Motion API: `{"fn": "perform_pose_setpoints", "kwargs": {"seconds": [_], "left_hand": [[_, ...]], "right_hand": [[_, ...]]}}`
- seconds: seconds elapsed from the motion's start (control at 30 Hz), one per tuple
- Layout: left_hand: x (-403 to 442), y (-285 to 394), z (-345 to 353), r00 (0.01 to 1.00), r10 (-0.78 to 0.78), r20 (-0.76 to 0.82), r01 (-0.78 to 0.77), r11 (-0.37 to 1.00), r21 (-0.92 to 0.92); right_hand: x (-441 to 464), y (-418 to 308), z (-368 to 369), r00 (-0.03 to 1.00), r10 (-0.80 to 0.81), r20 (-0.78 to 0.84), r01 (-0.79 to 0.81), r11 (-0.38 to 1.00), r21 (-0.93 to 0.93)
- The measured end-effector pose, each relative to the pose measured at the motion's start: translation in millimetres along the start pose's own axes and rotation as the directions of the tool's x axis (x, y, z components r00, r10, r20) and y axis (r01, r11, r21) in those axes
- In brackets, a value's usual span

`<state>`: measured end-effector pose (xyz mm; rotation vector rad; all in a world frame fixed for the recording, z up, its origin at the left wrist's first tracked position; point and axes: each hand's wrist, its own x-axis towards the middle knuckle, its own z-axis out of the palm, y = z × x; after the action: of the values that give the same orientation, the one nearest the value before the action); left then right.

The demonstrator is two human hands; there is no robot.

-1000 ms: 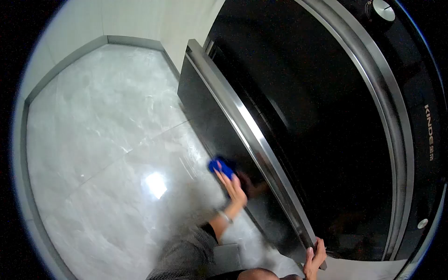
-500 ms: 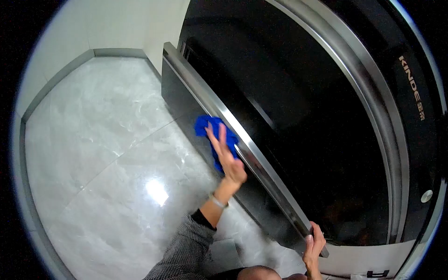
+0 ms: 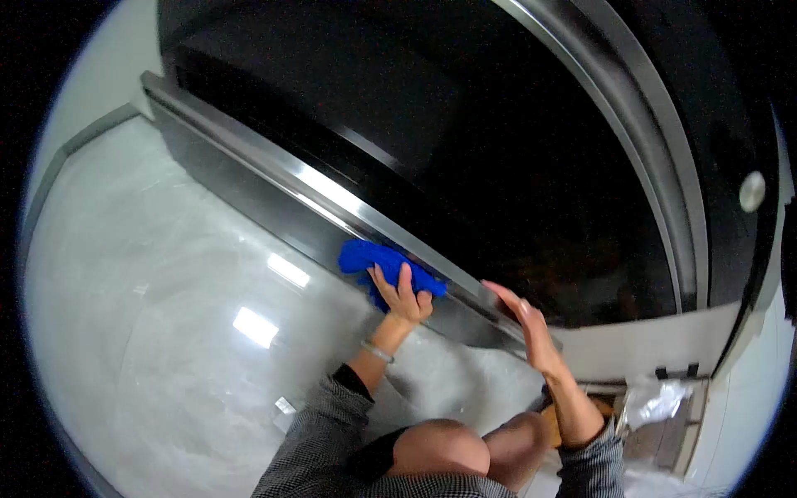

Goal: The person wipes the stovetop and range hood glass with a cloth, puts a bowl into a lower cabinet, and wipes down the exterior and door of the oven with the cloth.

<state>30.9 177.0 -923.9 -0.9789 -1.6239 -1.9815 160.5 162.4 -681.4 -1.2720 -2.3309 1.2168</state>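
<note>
My left hand (image 3: 403, 300) presses a bunched blue cloth (image 3: 365, 256) against the outer face of a dark pull-out front panel (image 3: 220, 170). Its fingers are spread over the cloth, with the thumb gripping one side. Along the top of that panel runs a shiny metal edge (image 3: 328, 192), just above the cloth. Near the panel's right end is my right hand (image 3: 531, 328), its fingers stretched out and slightly blurred, beside the metal edge. Whether it touches the edge I cannot tell. Nothing shows in that hand.
Behind the panel stands a black glossy appliance (image 3: 515, 183) with a curved metal strip (image 3: 635, 137) and a round silver button (image 3: 752, 192). Grey marble-look floor (image 3: 166, 290) spreads to the left. At lower right, an open cabinet space holds clear plastic wrapping (image 3: 656, 400). My knees (image 3: 444, 448) are close below.
The view has turned, so the panel lies flatter across it. My left hand and the cloth have moved toward the panel's right end. My right hand has opened from its grip on the edge.
</note>
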Motion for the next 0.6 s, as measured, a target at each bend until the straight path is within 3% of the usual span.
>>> {"fn": "perform_pose_setpoints", "kwargs": {"seconds": [0.03,0.1,0.13,0.17,0.2,0.23,0.27,0.37,0.4,0.43,0.5,0.53,0.6], "left_hand": [[-19,10,1,1.000,-0.006,0.022,0.006,1.000,-0.020],[-45,20,11,0.933,0.314,0.175,-0.330,0.941,0.070],[-54,34,17,0.837,0.354,0.418,-0.334,0.935,-0.122],[-62,49,23,0.681,0.369,0.632,-0.237,0.928,-0.287],[-87,58,28,0.448,0.377,0.810,0.152,0.861,-0.485],[-110,68,34,0.176,0.353,0.919,0.563,0.729,-0.388],[-116,73,30,0.181,0.353,0.918,0.561,0.729,-0.391],[-127,71,12,0.200,0.388,0.900,0.214,0.879,-0.427],[-123,64,9,0.204,0.399,0.894,0.082,0.903,-0.422],[-105,57,-2,0.204,0.397,0.895,0.074,0.906,-0.418],[-55,33,-43,-0.256,0.275,0.927,0.237,0.947,-0.216],[-74,-9,-47,-0.114,0.376,0.920,0.162,0.920,-0.356],[-102,-86,-50,-0.007,0.035,0.999,0.145,0.989,-0.034]], "right_hand": [[1,3,-1,1.000,0.028,0.012,-0.029,0.996,0.080],[1,-6,-5,0.997,0.050,0.063,-0.056,0.994,0.096],[-2,-5,-4,0.997,0.054,0.056,-0.059,0.993,0.098],[-1,-5,-4,0.998,0.038,0.055,-0.041,0.997,0.065],[-1,-5,-5,0.998,0.020,0.056,-0.021,0.999,0.028],[-1,-4,-6,0.998,0.013,0.054,-0.014,1.000,0.022],[0,-3,-6,0.998,-0.015,0.057,0.016,1.000,-0.008],[0,-2,-5,0.998,-0.026,0.059,0.027,0.999,-0.019],[-2,-6,-6,0.999,-0.021,0.050,0.026,0.994,-0.102],[-2,-8,-7,0.999,-0.015,0.040,0.022,0.983,-0.183],[-3,-6,-6,0.999,-0.010,0.048,0.017,0.989,-0.149],[-2,-5,-6,0.999,-0.004,0.054,0.011,0.992,-0.123],[-2,-5,-4,0.999,-0.027,0.041,0.033,0.990,-0.135]]}}
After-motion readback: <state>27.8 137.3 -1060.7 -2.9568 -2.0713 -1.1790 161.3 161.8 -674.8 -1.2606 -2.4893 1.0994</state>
